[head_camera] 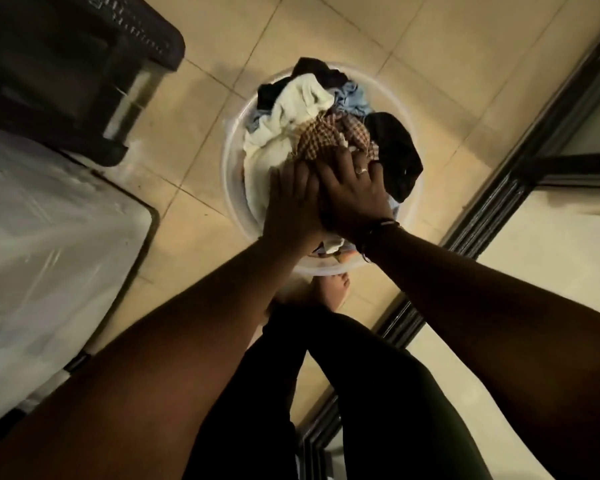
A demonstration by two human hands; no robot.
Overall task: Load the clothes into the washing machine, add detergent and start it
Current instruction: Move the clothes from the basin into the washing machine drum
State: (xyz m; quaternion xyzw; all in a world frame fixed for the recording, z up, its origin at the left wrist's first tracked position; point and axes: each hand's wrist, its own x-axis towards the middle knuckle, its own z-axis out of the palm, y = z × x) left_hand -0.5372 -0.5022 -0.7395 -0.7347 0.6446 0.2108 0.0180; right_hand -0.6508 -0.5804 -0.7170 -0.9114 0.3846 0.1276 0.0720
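Observation:
A round translucent basin stands on the tiled floor, heaped with clothes: a cream garment, a brown checked cloth, a black piece and a light blue one. Both hands are pressed down together on the near side of the heap. My left hand lies on the cream garment. My right hand, wearing a ring and a wrist band, has its fingers dug into the checked cloth. How firmly either hand grips is hidden. The washing machine's white top fills the left edge.
A dark plastic stool or crate stands at the upper left beside the machine. A dark door frame runs diagonally down the right. My black-clad legs and a bare foot are just behind the basin.

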